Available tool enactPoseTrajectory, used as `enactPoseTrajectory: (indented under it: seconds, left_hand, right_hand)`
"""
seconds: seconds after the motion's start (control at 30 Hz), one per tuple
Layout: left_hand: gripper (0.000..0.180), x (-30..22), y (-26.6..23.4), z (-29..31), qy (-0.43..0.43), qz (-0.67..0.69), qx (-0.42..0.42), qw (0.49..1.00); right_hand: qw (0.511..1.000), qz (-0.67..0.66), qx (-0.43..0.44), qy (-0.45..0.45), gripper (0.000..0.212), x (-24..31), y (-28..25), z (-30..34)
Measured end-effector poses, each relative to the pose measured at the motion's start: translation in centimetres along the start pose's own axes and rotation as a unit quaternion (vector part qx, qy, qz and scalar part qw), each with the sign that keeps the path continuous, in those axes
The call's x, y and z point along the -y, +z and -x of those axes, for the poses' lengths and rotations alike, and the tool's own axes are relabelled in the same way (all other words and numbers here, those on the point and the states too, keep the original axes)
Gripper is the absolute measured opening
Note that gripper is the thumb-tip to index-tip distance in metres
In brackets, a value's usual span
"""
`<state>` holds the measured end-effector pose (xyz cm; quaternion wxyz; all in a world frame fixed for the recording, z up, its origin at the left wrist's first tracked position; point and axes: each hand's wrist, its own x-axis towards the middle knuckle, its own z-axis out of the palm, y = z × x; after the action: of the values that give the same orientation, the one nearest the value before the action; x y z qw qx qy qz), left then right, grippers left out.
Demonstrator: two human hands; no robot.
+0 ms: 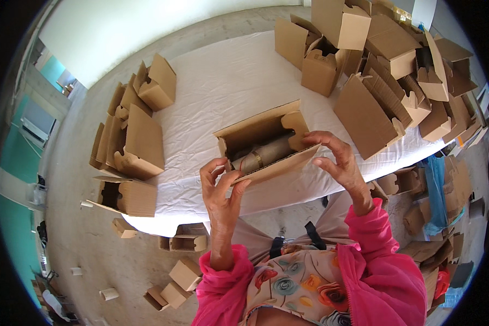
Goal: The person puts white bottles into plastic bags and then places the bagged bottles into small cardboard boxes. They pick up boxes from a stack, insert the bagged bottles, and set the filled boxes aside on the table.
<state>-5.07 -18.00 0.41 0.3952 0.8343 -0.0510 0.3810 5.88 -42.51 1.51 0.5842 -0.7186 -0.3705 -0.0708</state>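
Observation:
An open cardboard box is tilted above the white-covered table in front of me. Inside it lies a brownish-grey roll with a thin tan band around it. My left hand grips the box at its near left corner, thumb on the outer wall and fingers at the end. At the opposite end, my right hand touches the end flap with its fingertips. Its thumb is spread apart from the fingers, beside the near right corner. The ends of some right fingers are hidden by the flap.
The table has a wrinkled white cloth. Several open boxes stand along its left edge. A high pile of boxes covers the right side. More boxes and a short tube lie on the floor; blue plastic hangs at right.

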Motion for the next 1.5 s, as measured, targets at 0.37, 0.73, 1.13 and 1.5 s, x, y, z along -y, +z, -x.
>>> enactPoseTrajectory:
  seconds: [0.37,0.73,1.13,1.5]
  left_hand:
    - [0.04,0.2,1.6,1.0,-0.132,0.113,-0.022,0.985]
    - [0.067,1.6,3.5,0.8,-0.131,0.048,-0.092,0.986]
    - [0.052,3.3,3.4,-0.9,-0.08,0.085,-0.059,0.991]
    - [0.02,6.3,2.8,-3.6,-0.085,0.268,-0.105,0.954]
  right_hand:
    - [0.988,-0.119,-0.054,0.079,0.058,-1.2,1.3,-2.0]
    - [0.987,-0.078,0.069,0.125,0.051,-4.9,0.6,-3.8]
    - [0.987,-0.116,0.101,0.05,0.05,-3.4,1.2,-3.2]
    - [0.982,0.115,0.141,0.046,0.074,-2.1,1.2,-3.9]
